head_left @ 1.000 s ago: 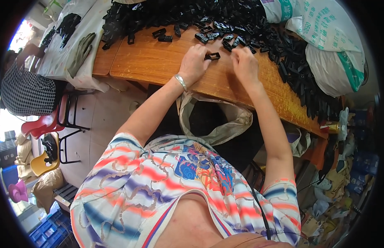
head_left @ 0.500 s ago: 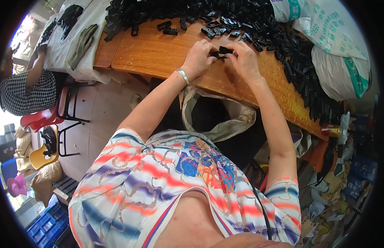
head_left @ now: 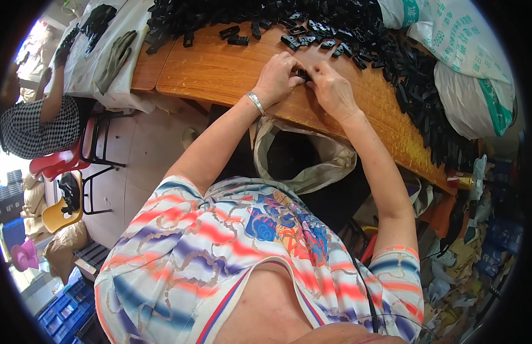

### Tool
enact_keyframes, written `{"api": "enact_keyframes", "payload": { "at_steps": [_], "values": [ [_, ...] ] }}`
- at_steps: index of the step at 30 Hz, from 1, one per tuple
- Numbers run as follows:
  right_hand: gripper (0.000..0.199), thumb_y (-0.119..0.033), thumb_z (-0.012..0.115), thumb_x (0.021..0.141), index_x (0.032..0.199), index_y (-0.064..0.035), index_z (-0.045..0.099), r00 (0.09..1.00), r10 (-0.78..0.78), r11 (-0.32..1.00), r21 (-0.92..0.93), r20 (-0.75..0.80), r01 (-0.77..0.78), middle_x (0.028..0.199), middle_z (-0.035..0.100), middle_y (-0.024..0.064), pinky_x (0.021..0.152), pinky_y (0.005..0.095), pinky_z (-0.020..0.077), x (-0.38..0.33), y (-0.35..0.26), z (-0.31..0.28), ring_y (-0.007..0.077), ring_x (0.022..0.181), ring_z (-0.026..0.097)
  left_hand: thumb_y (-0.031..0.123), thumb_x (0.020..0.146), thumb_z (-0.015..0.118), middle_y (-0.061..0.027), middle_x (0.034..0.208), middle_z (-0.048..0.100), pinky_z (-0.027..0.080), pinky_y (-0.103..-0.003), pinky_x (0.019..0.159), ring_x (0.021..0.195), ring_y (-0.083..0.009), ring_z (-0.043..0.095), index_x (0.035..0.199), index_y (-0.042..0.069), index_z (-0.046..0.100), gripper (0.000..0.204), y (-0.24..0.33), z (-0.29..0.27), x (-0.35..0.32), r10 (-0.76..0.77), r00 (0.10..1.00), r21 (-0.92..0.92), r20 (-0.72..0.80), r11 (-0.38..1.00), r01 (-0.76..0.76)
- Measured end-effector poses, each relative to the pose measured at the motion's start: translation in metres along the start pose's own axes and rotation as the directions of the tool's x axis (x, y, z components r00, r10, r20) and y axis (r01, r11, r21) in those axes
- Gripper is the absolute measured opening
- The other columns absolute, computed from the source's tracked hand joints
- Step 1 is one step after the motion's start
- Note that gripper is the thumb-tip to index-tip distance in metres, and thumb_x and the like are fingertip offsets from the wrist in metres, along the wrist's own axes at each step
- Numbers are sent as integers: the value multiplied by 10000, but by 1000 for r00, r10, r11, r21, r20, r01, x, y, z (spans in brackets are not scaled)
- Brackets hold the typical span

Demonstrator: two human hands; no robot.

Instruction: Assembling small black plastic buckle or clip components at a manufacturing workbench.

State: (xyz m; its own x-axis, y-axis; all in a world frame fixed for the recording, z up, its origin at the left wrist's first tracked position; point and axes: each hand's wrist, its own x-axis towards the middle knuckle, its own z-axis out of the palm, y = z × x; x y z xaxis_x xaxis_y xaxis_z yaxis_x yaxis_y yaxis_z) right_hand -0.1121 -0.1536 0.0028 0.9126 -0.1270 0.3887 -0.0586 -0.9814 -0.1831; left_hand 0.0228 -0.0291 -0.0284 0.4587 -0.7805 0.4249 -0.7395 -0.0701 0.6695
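Observation:
Over the wooden table [head_left: 220, 71] my two hands meet, fingertips nearly touching. My left hand [head_left: 276, 77] is closed on a small black plastic part [head_left: 302, 74], mostly covered by the fingers. My right hand [head_left: 333, 89] is pinched against the same part from the right; whether it holds a second piece is hidden. Just beyond the hands lie several loose black plastic parts [head_left: 290, 42], some showing shiny metal faces. Behind them spreads a large heap of the same black parts [head_left: 220, 11].
An open pale sack [head_left: 266, 155] hangs at the table edge below my hands. White woven bags [head_left: 469, 97] stand at the right. To the left, a grey glove [head_left: 114, 63] lies on a covered table, where a person in a checked top [head_left: 39, 126] sits.
My right hand has moved slightly left and closed in on my left hand. The black piece it held up before is now hidden between the fingers.

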Motion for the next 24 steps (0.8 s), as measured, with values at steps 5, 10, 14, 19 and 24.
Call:
{"api": "enact_keyframes", "payload": {
  "at_steps": [5, 10, 14, 19, 24],
  "values": [
    [350, -39, 624, 837, 1184, -77, 649, 997, 6, 999, -42, -74, -9, 1047, 596, 118, 799, 396, 519, -9, -1, 7, 321, 997, 586, 94, 778, 712, -104, 948, 602, 479, -383, 853, 938, -300, 574, 979, 52, 672, 209, 1, -2, -3, 54, 998, 22, 21, 998, -55],
    [327, -69, 693, 803, 1128, -79, 661, 988, 150, 977, 146, 28, -153, 949, 610, 135, 719, 426, 532, -41, -31, -13, 352, 844, 636, -29, 784, 559, -156, 1011, 596, 485, -396, 898, 969, -323, 579, 1008, 44, 647, 251, -7, -27, 10, 32, 967, -241, 254, 970, 31],
    [330, -77, 738, 752, 1069, -77, 647, 997, 70, 956, 283, 42, -79, 968, 610, 116, 714, 423, 540, -84, -73, -22, 342, 834, 646, 13, 825, 626, -121, 1136, 589, 497, -390, 909, 1090, -326, 547, 1095, 79, 639, 278, -15, -30, 35, 183, 980, 182, -72, 969, -168],
    [256, -148, 748, 773, 1004, -73, 671, 976, -36, 947, 320, 213, -35, 939, 626, 108, 698, 406, 539, -93, -73, -25, 319, 815, 654, 92, 815, 694, -93, 1054, 625, 514, -380, 881, 1039, -286, 583, 1030, 83, 672, 217, -39, -22, 56, 197, 980, 303, 5, 934, -189],
    [85, -126, 668, 843, 900, -73, 703, 986, 155, 964, 228, -66, -137, 908, 654, 138, 701, 412, 529, -45, 5, -29, 342, 806, 649, 154, 873, 648, -100, 983, 643, 513, -399, 847, 981, -286, 616, 954, 75, 719, 134, -10, -21, 41, -14, 994, 189, 112, 982, -8]
  ]
}}
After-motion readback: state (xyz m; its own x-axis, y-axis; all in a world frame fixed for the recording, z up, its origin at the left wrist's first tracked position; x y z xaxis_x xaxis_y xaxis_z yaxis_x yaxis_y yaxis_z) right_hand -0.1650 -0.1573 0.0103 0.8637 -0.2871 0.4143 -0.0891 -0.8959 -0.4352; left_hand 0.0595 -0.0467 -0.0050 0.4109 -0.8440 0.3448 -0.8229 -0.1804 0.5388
